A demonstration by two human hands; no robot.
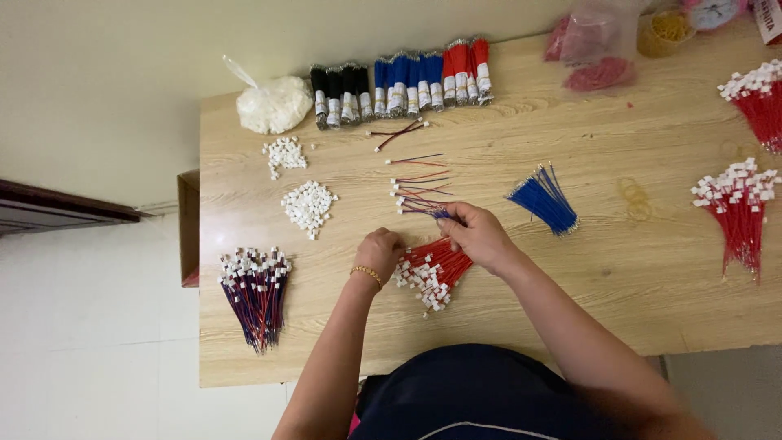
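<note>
At the middle of the wooden table (570, 269), near the front edge, both hands work close together over a fan of red wires w/ white connectors (432, 273). Left hand (380, 251), gold bracelet on the wrist, is curled shut & rests at the fan's left edge, touching the connector ends; can't tell exactly what it pinches. Right hand (476, 235) sits just above-right of the fan, fingers closed on a blue wire (436, 213) whose end pokes out to the left. Hands are near each other, not touching. Just beyond the right hand lie several loose red-and-blue wire pairs (417, 183) in a rough column, one more pair (399, 133) farther up. To the right, well apart, a bundle of blue wires (544, 200). Left of the hands: two small heaps of white connectors (308, 205) & (284, 153), plus a finished bunch of red-blue wires w/ connectors (255, 289) near the front-left corner. Along the back edge: a clear bag of white connectors (273, 104), then banded bundles in black (342, 96), blue (407, 83) & red (466, 71). Far right: two more red bunches w/ connectors (737, 213), (757, 102).
</note>
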